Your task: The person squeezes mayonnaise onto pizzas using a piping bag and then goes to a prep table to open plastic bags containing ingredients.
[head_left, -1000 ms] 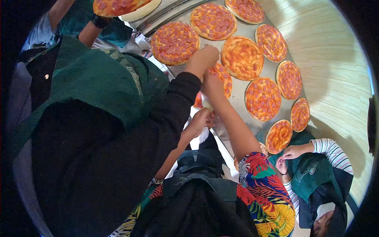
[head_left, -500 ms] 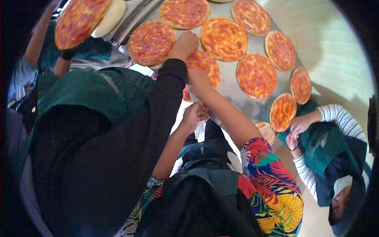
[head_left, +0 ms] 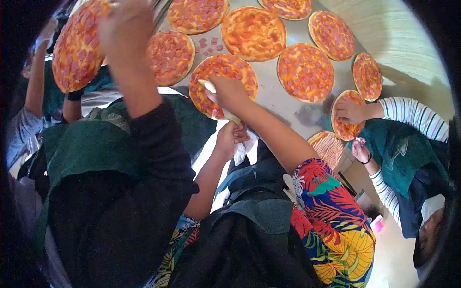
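White bag in both hands at the near pizza

Logging from my remote feed. Closest in: left hand [head_left: 231, 138], just on my side of the near pizza [head_left: 218, 67], fingers closed on the low end of the white bag [head_left: 230, 116]. Right hand [head_left: 229, 94] sits over that pizza, wrapped tight around the bag higher up; the bag's pale tip pokes out over the pizza's left part. Contact between tip and topping: can't tell.

The near pizza lies on the metal table [head_left: 269, 81], ham bits on it. Right of it, another ham pizza [head_left: 306, 73]; farther right, a co-worker's hand [head_left: 352, 112], striped sleeve, over a sauced pizza [head_left: 346, 130]. Left of it, one more ham-topped pizza [head_left: 169, 58]; farther left, a blurred co-worker's hand, dark sleeve [head_left: 158, 139]. Just beyond, loose ham cubes [head_left: 214, 41]; beyond right, a ham-free pizza [head_left: 254, 34].
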